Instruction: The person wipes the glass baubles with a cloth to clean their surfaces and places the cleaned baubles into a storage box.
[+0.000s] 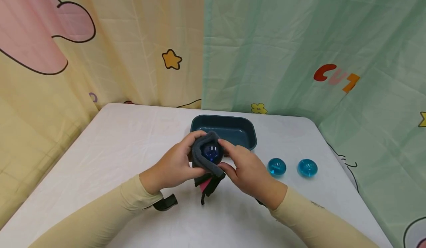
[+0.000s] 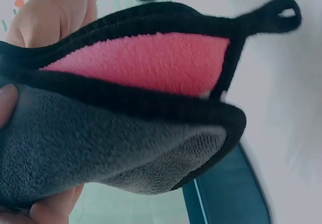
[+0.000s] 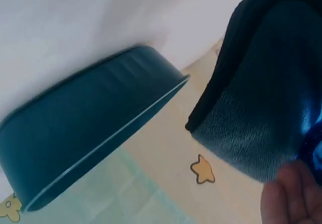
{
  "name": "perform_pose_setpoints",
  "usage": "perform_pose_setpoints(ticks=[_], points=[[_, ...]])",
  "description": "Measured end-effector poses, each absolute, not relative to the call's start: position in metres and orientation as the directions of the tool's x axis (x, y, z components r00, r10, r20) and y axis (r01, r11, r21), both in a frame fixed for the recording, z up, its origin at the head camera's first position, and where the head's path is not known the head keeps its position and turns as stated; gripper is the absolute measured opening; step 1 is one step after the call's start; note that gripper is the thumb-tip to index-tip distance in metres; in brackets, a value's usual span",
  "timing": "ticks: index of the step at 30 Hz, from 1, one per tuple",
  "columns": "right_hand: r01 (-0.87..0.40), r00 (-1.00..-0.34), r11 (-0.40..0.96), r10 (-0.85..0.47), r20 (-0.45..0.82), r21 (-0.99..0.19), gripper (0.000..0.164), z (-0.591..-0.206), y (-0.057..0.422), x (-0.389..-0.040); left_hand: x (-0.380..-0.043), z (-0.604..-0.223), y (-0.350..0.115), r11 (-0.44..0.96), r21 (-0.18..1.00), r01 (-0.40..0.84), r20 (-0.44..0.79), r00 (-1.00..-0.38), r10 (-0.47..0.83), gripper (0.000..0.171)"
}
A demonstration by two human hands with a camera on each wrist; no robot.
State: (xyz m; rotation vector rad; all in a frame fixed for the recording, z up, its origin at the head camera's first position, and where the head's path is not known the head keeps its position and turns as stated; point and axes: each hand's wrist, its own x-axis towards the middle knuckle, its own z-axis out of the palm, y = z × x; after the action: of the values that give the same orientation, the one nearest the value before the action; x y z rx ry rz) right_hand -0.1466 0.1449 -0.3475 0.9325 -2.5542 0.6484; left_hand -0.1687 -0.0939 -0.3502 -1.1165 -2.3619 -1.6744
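Above the middle of the table, my left hand (image 1: 174, 165) grips a grey cloth (image 1: 198, 155) that curves around a dark blue glass ball (image 1: 212, 152). The ball's front face shows in the cloth's hollow. From the right, my right hand (image 1: 247, 170) pinches the ball between thumb and fingers, its fingertips by the cloth's edge. In the left wrist view the cloth (image 2: 100, 138) has black edging, a pink inner side and a hanging loop. At the right edge of the right wrist view, the ball (image 3: 314, 151) is only partly visible beside the fingertips.
A dark teal tray (image 1: 251, 126) stands behind the hands. Right of my right hand, one light blue glass ball (image 1: 276, 166) and another light blue glass ball (image 1: 307, 167) rest on the white table (image 1: 133, 129). Patterned curtains (image 1: 266, 48) hang behind the table.
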Motion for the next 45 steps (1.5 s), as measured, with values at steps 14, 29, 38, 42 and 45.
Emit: perform_pose_setpoints(ticks=[14,29,38,42,45], points=[[-0.504,-0.833,0.494,-0.496,0.247,-0.708,0.058,-0.343,0.147,-0.150,-0.171,-0.350,-0.095,0.163,0.824,0.543,0.390,-0.752,0.532,0.078],[-0.549,-0.807,0.446,-0.502,0.310,-0.707,0.059,-0.350,0.151,-0.154,-0.170,-0.348,-0.091,0.201,0.792,0.576,0.404,-0.743,0.533,0.078],[-0.603,-0.796,0.580,-0.487,0.360,-0.548,0.076,-0.348,0.148,-0.149,-0.169,-0.349,-0.092,0.179,0.808,0.562,0.399,-0.744,0.535,0.080],[-0.607,-0.793,0.680,-0.482,0.374,-0.412,0.077,-0.346,0.147,-0.145,-0.170,-0.349,-0.092,0.171,0.815,0.554,0.394,-0.746,0.537,0.080],[-0.664,-0.718,0.702,-0.503,0.482,-0.256,0.064,-0.347,0.147,-0.146,-0.170,-0.348,-0.093,0.188,0.806,0.561,0.391,-0.743,0.544,0.080]])
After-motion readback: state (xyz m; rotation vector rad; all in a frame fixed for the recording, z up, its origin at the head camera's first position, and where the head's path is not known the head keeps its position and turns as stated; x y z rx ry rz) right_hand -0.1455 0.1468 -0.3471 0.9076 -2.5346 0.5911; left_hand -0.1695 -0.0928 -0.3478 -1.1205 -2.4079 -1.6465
